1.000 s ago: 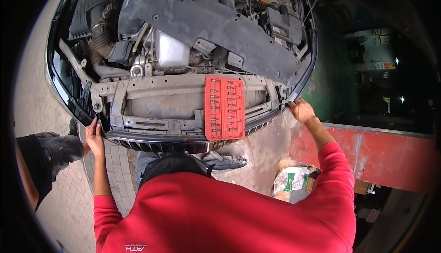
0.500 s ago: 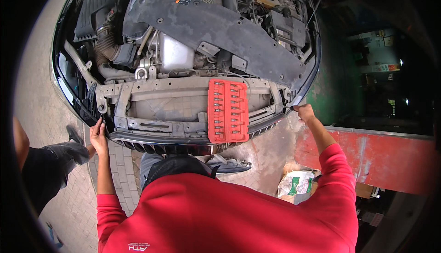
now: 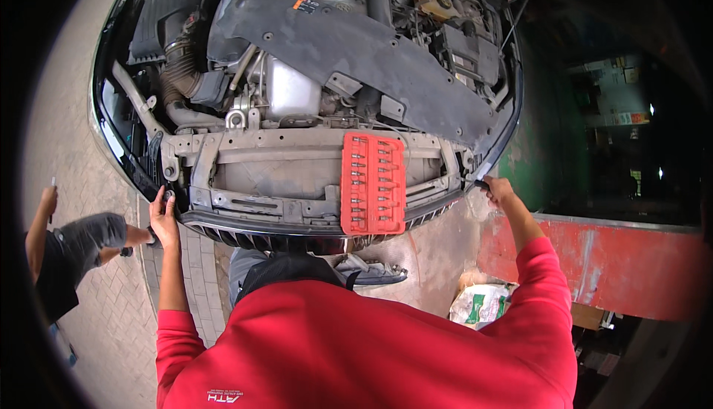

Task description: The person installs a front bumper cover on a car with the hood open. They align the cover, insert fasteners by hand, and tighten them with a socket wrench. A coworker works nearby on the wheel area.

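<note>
My left hand (image 3: 164, 214) is at the left front corner of the car, its thumb and fingers closed by the end of the dark front bumper (image 3: 297, 242). What lies between those fingers is too small to make out. At the right front corner, my right hand (image 3: 500, 192) is closed around a short black piece (image 3: 481, 184), whose kind I cannot tell. Between my hands, a red tray of bits (image 3: 373, 225) lies across the front crossmember (image 3: 278, 144) and the bumper edge. Several small metal bits sit in it in two columns.
The engine bay lies open beyond, with a loose-looking dark plastic cover (image 3: 349, 45) slanting across it. A person in dark clothes (image 3: 70, 260) walks at the left. A red bench-like panel (image 3: 594, 264) and a white-green bag (image 3: 479, 305) are at the right.
The view has shifted a little, so the car sits slightly lower and further right. Both my hands remain at the bumper corners. The person at the left has moved, and a raised hand now shows.
</note>
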Tool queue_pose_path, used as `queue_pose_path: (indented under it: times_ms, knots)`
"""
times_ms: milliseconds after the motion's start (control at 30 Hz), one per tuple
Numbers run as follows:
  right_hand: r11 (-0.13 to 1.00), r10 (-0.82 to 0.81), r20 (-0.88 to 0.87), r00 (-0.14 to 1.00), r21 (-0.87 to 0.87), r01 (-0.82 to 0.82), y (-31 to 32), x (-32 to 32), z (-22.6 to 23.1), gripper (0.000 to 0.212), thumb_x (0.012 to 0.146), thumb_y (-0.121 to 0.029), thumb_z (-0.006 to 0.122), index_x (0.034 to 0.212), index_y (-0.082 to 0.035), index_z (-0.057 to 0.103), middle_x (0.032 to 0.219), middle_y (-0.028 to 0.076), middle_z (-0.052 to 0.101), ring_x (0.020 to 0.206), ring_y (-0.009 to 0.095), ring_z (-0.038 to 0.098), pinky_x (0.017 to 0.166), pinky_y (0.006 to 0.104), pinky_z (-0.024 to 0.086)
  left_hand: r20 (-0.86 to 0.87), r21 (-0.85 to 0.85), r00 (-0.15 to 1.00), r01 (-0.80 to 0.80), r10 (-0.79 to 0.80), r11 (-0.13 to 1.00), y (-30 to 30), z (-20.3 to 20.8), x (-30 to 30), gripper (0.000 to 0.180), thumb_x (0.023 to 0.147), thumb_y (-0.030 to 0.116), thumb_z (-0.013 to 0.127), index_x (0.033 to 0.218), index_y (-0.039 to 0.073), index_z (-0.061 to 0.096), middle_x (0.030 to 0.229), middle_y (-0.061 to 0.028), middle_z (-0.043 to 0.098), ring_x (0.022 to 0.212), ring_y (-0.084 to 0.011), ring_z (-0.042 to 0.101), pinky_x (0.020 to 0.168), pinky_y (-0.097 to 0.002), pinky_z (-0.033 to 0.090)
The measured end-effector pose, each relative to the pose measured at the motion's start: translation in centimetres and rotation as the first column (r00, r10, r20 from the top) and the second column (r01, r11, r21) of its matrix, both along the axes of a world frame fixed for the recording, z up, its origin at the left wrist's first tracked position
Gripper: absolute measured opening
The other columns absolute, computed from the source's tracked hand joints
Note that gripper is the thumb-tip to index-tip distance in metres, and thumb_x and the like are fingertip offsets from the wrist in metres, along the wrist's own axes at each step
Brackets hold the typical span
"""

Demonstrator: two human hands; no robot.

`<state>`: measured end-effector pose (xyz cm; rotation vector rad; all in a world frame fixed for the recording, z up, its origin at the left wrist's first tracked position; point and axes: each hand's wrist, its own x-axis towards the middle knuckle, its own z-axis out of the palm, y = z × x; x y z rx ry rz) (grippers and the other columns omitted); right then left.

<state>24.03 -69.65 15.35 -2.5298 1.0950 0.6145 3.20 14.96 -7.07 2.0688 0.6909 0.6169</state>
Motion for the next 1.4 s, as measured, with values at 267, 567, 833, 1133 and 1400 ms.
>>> queue_pose_path:
  times_ms: [267,567,833,1133,1400]
  knots:
    - [0.666,0.731,-0.006,0.682,-0.21,-0.716,0.3,-1.1,1.2,0.034,0.096,-0.036,0.065,0.091,-0.003,0.072,0.067,0.013,0.065,0.066,0.033,0.067,0.061,0.05,0.054,-0.068,-0.096,0.996,-0.071,0.064,0.993,-0.3,0.5,0.2,0.024,0.094,0.018,0.074,0.113,0.003,0.073,0.089,-0.004,0.062,0.078,-0.0148,0.056,0.077,-0.0283,0.048]
    - [0.283,0.922,-0.157,0.354,-0.349,-0.893,1.2,-1.6,2.4,0.045,0.095,-0.046,0.066,0.102,-0.002,0.071,0.09,0.021,0.072,0.085,0.04,0.069,0.081,0.0469,0.055,-0.157,-0.053,0.978,-0.149,0.139,0.987,-0.4,0.3,0.2,0.022,0.091,0.019,0.078,0.104,0.004,0.07,0.079,0.0016,0.057,0.071,-0.0121,0.049,0.069,-0.0277,0.045]
    - [0.939,-0.331,0.109,0.937,0.137,0.316,0.2,0.8,0.7,0.033,0.087,-0.029,0.077,0.071,-0.005,0.06,0.062,0.004,0.052,0.052,0.014,0.048,0.04,0.0333,0.037,0.012,-0.003,1.0,-0.008,0.008,1.0,-0.9,1.0,0.0,0.025,0.092,0.009,0.073,0.117,0.005,0.074,0.096,-0.0061,0.066,0.084,-0.0173,0.06,0.083,-0.0309,0.051]
    - [0.464,0.87,0.005,0.493,-0.343,-0.816,0.0,-0.6,1.0,0.029,0.083,-0.028,0.072,0.082,0.001,0.069,0.078,0.021,0.072,0.073,0.038,0.071,0.072,0.0522,0.054,-0.081,-0.067,0.974,-0.219,0.214,0.973,-2.2,2.1,0.5,0.026,0.079,0.017,0.084,0.102,0.008,0.075,0.078,-0.0058,0.06,0.07,-0.0184,0.059,0.069,-0.0336,0.05]
    - [0.827,0.488,0.228,0.843,-0.43,-0.362,-3.3,1.8,-2.6,0.04,0.09,-0.038,0.07,0.08,0.0,0.07,0.067,0.016,0.065,0.053,0.036,0.063,0.041,0.0525,0.045,-0.061,-0.032,0.984,-0.172,0.17,0.985,-2.4,3.6,0.2,0.024,0.08,0.014,0.082,0.103,0.009,0.076,0.079,-0.0069,0.059,0.074,-0.0222,0.061,0.071,-0.0349,0.05]
